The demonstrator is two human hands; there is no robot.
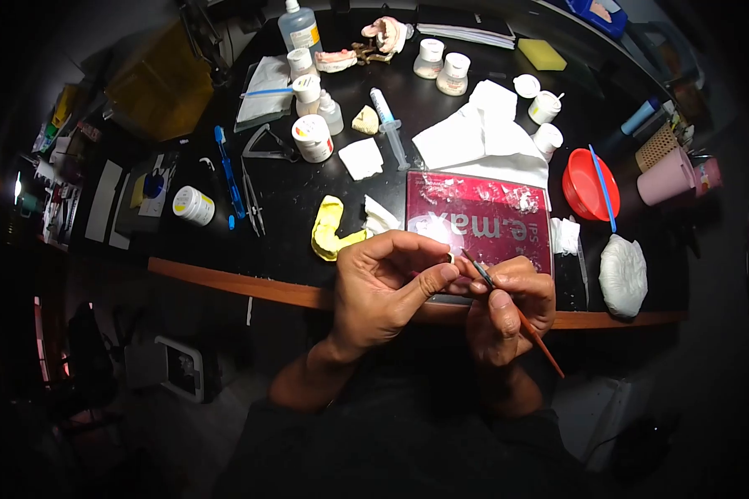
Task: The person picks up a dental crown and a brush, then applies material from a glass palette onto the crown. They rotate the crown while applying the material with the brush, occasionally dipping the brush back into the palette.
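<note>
My left hand [383,287] is closed in a pinch, thumb and forefinger on a small pale piece [452,259] too tiny for me to tell its kind. A fine brush [540,340] with a reddish-brown handle sits between the fingers of my right hand [512,308], its dark tip right by the pinched piece. Both hands are raised over the front edge of a dark red e.max tile [474,195], which is smeared with white material. Just left of them lies a yellow-green, horseshoe-shaped dental mould [328,229].
White paper towels [474,133] lie behind the tile. To the right stand a red bowl [581,195] and a white wrapped lump [623,277]. Toward the left are a white jar [193,205], tweezers [252,200] and a blue toothbrush [227,170]. Dental models [386,35] sit at the back.
</note>
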